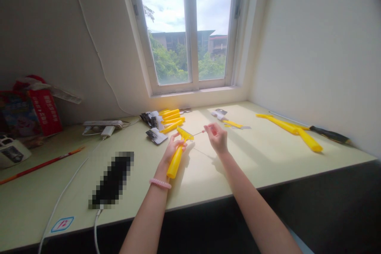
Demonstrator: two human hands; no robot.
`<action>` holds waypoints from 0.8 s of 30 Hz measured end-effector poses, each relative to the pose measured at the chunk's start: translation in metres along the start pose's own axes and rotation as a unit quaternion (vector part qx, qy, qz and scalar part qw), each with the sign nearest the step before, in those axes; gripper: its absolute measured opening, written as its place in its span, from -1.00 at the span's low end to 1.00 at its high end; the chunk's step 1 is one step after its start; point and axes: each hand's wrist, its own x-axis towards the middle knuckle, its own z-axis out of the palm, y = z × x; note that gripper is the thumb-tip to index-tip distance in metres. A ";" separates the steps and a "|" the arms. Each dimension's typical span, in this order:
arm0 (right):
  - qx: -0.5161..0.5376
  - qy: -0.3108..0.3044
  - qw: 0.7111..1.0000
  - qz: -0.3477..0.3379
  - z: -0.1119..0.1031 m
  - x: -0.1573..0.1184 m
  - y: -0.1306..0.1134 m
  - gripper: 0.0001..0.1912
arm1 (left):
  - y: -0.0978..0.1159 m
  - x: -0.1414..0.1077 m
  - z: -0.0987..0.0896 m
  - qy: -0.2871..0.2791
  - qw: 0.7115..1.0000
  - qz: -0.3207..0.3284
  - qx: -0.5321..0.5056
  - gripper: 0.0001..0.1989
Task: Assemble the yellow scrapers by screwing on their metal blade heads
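My left hand (174,147) grips a yellow plastic scraper handle (175,162), whose flat head (185,134) points up and right. My right hand (216,138) pinches a thin pin (198,133) with a small reddish end, and the pin's far tip lies close to the scraper head. Behind them lies a heap of yellow plastic handles (171,121) beside black-and-white card packets (156,135). Further right are small yellow pieces (232,124) and a long yellow handled tool (293,129). A pink beaded bracelet (160,183) circles my left wrist.
The pale green desk (262,158) runs below a window (184,27). On its left lie a pixelated phone-shaped object (111,180), a white cable (68,186), a power strip (102,124), a red pencil (41,164) and a red box (44,111). The front edge drops off nearby.
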 end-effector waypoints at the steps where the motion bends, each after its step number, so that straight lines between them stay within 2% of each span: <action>1: -0.013 0.004 1.000 0.001 0.000 0.000 0.000 -0.67 | 0.000 0.000 0.000 0.005 1.000 -0.001 0.002 -0.43; 5: -0.055 -0.014 0.998 -0.003 0.002 -0.002 0.000 -0.63 | -0.001 0.002 -0.001 0.009 1.000 0.006 0.016 -0.44; 10: -0.046 -0.085 0.994 -0.046 0.006 -0.002 0.002 -0.79 | 0.001 0.000 0.001 0.025 1.000 0.013 -0.003 -0.44; 14: -0.036 -0.073 0.994 -0.068 0.007 -0.001 0.001 -0.82 | 0.006 -0.003 0.006 0.032 0.999 0.017 -0.025 -0.48; 17: -0.029 -0.058 0.997 -0.034 0.004 0.000 -0.001 -0.84 | 0.007 -0.003 0.007 0.036 0.999 0.015 -0.026 -0.48; 21: -0.018 -0.015 0.999 0.029 0.002 -0.001 -0.003 -0.73 | 0.004 -0.002 0.005 0.014 0.999 0.019 -0.025 -0.47; 24: -0.024 -0.031 0.998 0.046 0.002 -0.001 0.000 -0.72 | 0.003 -0.001 0.004 0.008 1.000 0.023 -0.017 -0.46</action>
